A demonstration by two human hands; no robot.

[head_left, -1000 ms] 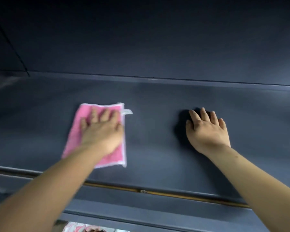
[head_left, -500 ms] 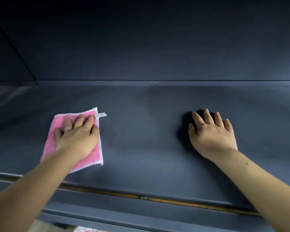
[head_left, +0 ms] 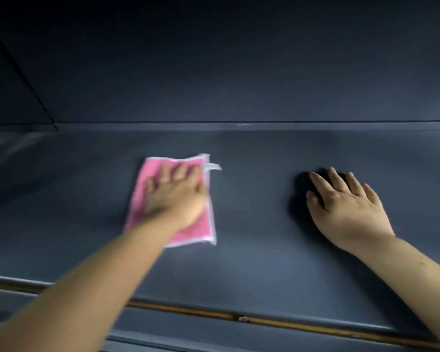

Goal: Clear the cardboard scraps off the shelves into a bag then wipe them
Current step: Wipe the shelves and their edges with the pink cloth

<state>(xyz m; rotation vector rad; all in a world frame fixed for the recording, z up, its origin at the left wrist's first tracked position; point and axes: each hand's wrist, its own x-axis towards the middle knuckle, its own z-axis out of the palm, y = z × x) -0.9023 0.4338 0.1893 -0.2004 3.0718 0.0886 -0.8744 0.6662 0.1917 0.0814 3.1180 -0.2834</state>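
So we've got our left hand [head_left: 175, 199] flat on top of the pink cloth [head_left: 172, 199], palm down, fingers loosely spread and pressing it onto the shelf [head_left: 252, 262]. It's not pinching or gripping the cloth, just lying on it. The hand and forearm look smeared with motion blur, so finger detail is a bit mushy. The cloth sits left of the middle of the shelf, roughly halfway between the back wall [head_left: 239, 72] and the front edge, with its white trim showing along the right and bottom sides and a little white tag [head_left: 212, 166] sticking out from the top right corner. Our right hand [head_left: 346, 207] is well apart from the cloth, off to the right, palm down straight on the bare shelf with fingers open and a bit fanned, nothing under it that we can see, and it throws a dark shadow to its left. The shelf is dark grey-blue, and along the front lip runs a brownish strip [head_left: 264, 320]. No scraps in sight on this stretch.
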